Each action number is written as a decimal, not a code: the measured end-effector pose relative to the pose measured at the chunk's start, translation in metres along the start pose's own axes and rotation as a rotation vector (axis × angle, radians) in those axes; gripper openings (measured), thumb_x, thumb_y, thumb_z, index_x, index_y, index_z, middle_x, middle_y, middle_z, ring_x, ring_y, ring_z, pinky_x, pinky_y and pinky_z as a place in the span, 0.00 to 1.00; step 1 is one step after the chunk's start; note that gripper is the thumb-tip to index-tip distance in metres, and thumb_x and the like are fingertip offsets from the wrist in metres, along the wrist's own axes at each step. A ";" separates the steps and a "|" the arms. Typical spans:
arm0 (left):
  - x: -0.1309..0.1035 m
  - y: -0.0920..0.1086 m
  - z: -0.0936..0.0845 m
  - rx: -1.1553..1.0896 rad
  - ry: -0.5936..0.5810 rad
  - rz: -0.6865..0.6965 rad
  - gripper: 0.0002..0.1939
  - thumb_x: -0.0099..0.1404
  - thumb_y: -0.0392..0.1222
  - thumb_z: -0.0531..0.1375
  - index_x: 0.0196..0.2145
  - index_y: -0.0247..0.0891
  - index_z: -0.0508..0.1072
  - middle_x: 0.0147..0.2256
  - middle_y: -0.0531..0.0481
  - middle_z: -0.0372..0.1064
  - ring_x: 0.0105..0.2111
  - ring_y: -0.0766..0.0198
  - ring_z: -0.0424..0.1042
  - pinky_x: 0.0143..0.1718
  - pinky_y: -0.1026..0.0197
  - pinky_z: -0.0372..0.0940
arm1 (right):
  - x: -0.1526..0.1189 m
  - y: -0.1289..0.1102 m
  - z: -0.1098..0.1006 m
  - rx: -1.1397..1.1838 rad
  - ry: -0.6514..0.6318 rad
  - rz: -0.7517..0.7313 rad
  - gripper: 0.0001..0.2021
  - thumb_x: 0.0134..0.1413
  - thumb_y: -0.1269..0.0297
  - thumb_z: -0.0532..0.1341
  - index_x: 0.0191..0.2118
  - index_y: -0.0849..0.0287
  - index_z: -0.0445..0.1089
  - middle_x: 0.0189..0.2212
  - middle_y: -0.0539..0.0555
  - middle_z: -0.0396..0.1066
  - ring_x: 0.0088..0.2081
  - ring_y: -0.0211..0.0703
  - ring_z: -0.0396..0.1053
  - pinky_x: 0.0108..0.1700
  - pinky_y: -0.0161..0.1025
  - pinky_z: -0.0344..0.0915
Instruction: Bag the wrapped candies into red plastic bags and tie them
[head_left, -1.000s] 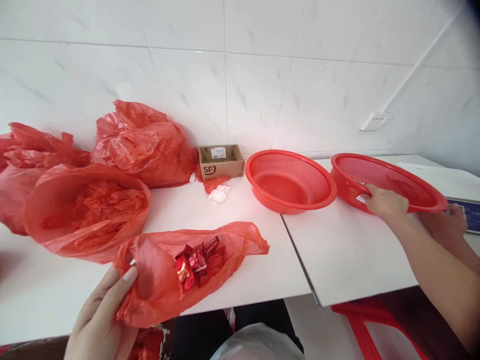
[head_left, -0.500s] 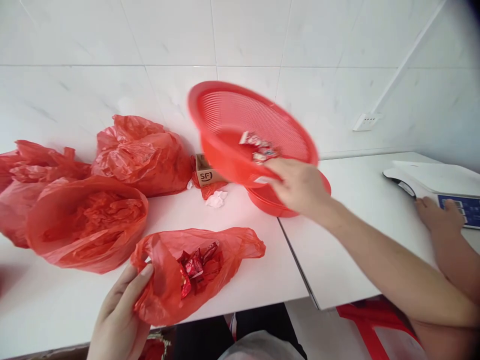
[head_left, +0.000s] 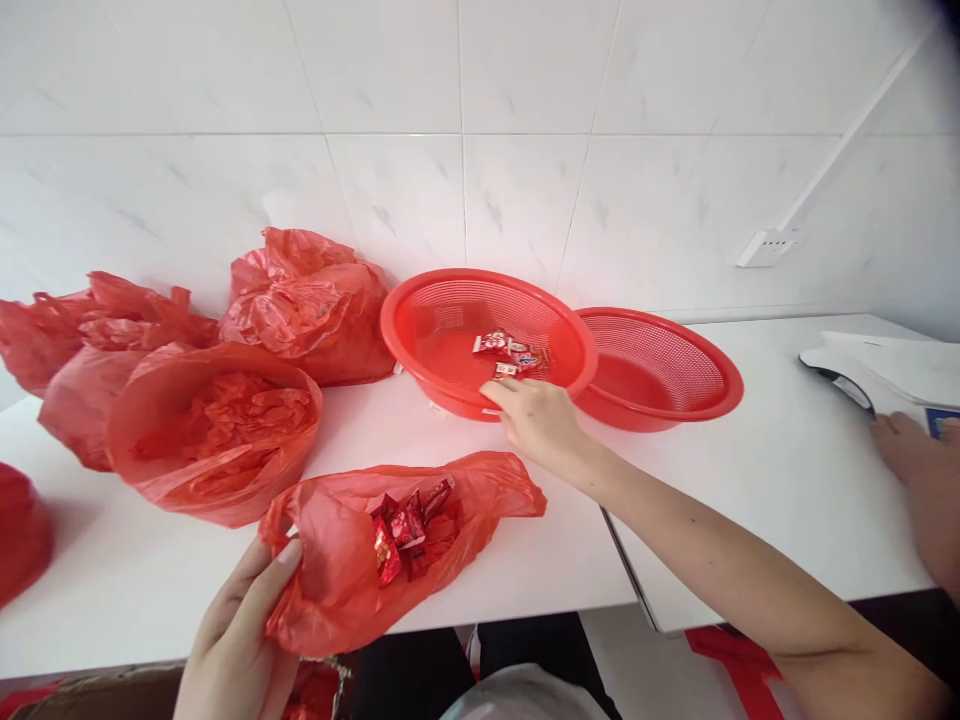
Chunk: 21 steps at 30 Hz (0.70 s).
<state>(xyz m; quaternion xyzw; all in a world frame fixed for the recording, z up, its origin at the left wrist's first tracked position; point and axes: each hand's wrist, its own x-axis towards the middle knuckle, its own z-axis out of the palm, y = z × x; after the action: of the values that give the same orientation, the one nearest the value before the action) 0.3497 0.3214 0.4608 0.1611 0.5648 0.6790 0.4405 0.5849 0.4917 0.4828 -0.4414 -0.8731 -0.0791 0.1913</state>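
Observation:
My left hand [head_left: 244,625] pinches the edge of a red plastic bag [head_left: 337,600] at the front of the white table. Several shiny red wrapped packets [head_left: 409,522] lie in the bag's open mouth. My right hand [head_left: 540,420] grips the near rim of a red mesh basket [head_left: 427,378], thumb side over the edge. Inside this basket are several small red-and-white packets [head_left: 506,352]. To its right, partly behind it, stands a second red basket [head_left: 667,370] with nothing visible in it.
Red bags [head_left: 307,310] stand at the back left, beside an open bag [head_left: 217,430] holding crumpled red plastic. Another person's hand [head_left: 911,450] rests by a white scale [head_left: 892,370] at the far right. An open carton [head_left: 120,695] sits below the front edge.
My right hand has lowered the tilted basket onto the table, left of the second basket, covering where the small cardboard box was seen. My left hand still holds the bag.

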 end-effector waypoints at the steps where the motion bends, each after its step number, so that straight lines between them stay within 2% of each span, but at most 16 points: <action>1: 0.001 -0.001 0.000 -0.008 -0.002 -0.015 0.27 0.42 0.48 0.75 0.42 0.48 0.80 0.45 0.52 0.79 0.44 0.51 0.78 0.32 0.67 0.76 | -0.004 0.008 -0.001 -0.028 -0.003 0.038 0.17 0.54 0.79 0.53 0.44 0.55 0.71 0.35 0.52 0.75 0.33 0.43 0.68 0.28 0.38 0.46; 4: 0.007 -0.005 -0.003 -0.018 -0.013 -0.042 0.28 0.41 0.47 0.76 0.43 0.51 0.80 0.44 0.52 0.79 0.44 0.48 0.78 0.30 0.63 0.77 | -0.020 0.031 -0.003 -0.098 -0.018 0.137 0.18 0.54 0.79 0.53 0.45 0.54 0.71 0.37 0.52 0.76 0.35 0.44 0.70 0.28 0.38 0.48; 8: 0.013 -0.012 -0.008 -0.008 -0.027 0.012 0.23 0.46 0.50 0.74 0.42 0.56 0.80 0.44 0.51 0.79 0.46 0.46 0.77 0.30 0.59 0.78 | -0.041 0.058 0.003 -0.191 -0.056 0.248 0.17 0.56 0.78 0.53 0.46 0.54 0.71 0.39 0.53 0.76 0.37 0.45 0.71 0.28 0.38 0.49; 11: 0.015 -0.012 -0.007 0.015 -0.037 0.023 0.20 0.46 0.51 0.73 0.39 0.55 0.80 0.45 0.51 0.78 0.47 0.46 0.76 0.31 0.58 0.78 | -0.047 0.075 0.016 -0.234 -0.103 0.310 0.14 0.60 0.72 0.54 0.48 0.54 0.71 0.39 0.55 0.76 0.37 0.48 0.72 0.28 0.38 0.51; 14: 0.013 -0.006 -0.005 0.028 -0.046 -0.006 0.23 0.42 0.50 0.75 0.39 0.51 0.80 0.45 0.50 0.78 0.45 0.46 0.77 0.31 0.59 0.77 | -0.044 0.086 0.031 -0.223 -0.121 0.310 0.14 0.63 0.67 0.55 0.52 0.56 0.71 0.39 0.58 0.77 0.39 0.50 0.72 0.32 0.39 0.58; 17: 0.011 0.001 -0.005 0.031 -0.034 -0.007 0.25 0.40 0.48 0.76 0.39 0.47 0.80 0.43 0.51 0.79 0.43 0.50 0.77 0.33 0.64 0.76 | -0.042 0.077 0.037 -0.193 -0.084 0.267 0.20 0.64 0.64 0.56 0.60 0.57 0.65 0.47 0.61 0.74 0.47 0.54 0.70 0.46 0.45 0.62; 19: 0.011 0.003 -0.006 0.028 -0.027 0.038 0.24 0.41 0.47 0.75 0.39 0.46 0.79 0.41 0.53 0.78 0.43 0.54 0.77 0.35 0.66 0.74 | -0.043 0.058 0.036 -0.081 0.026 0.203 0.21 0.65 0.59 0.56 0.61 0.57 0.64 0.52 0.63 0.70 0.52 0.56 0.67 0.53 0.50 0.60; 21: 0.011 0.003 -0.010 0.026 -0.026 0.079 0.23 0.42 0.48 0.75 0.38 0.46 0.78 0.38 0.54 0.77 0.41 0.58 0.76 0.36 0.69 0.73 | -0.049 0.032 0.033 0.130 0.082 0.119 0.21 0.65 0.54 0.56 0.59 0.56 0.65 0.54 0.63 0.69 0.54 0.57 0.66 0.54 0.50 0.60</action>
<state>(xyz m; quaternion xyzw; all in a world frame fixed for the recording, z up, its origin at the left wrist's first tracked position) 0.3350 0.3236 0.4570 0.1978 0.5608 0.6864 0.4186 0.6282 0.4850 0.4318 -0.4755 -0.8402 -0.0290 0.2593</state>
